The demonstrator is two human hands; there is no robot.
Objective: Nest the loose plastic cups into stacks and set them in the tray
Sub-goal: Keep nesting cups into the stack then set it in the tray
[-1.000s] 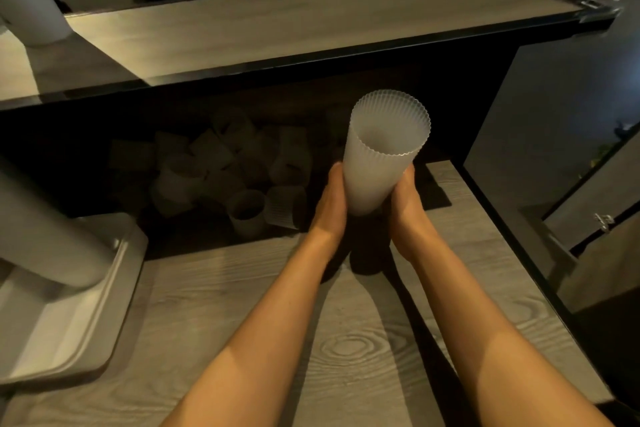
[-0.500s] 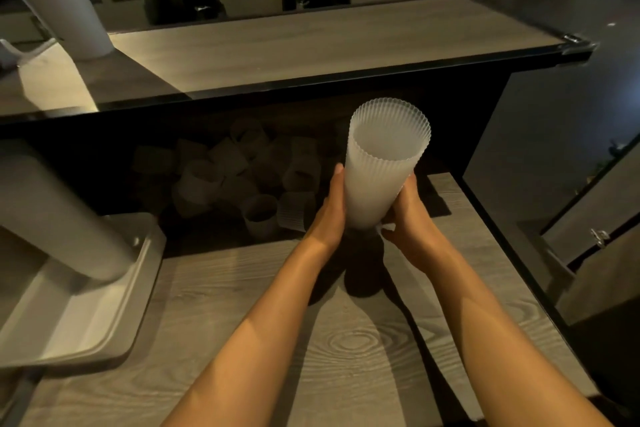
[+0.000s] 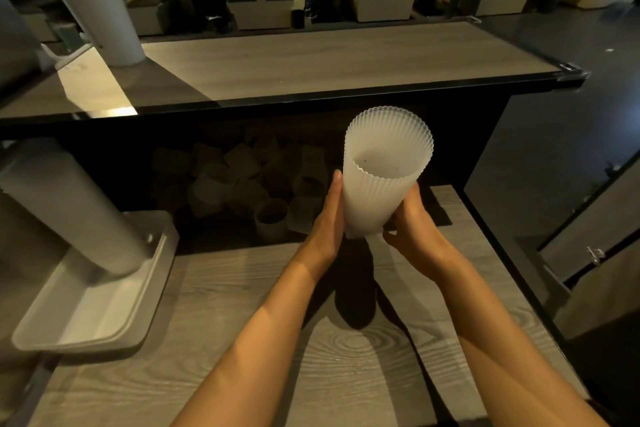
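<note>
Both my hands, left hand and right hand, clasp the upright cup stack; the tray lies well left, nearer my left hand.

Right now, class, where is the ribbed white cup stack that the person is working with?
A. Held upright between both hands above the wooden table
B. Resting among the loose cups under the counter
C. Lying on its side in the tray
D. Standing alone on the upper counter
A: the cup stack stands upright, its lower end held between the left hand and the right hand, above the wooden table.
</note>
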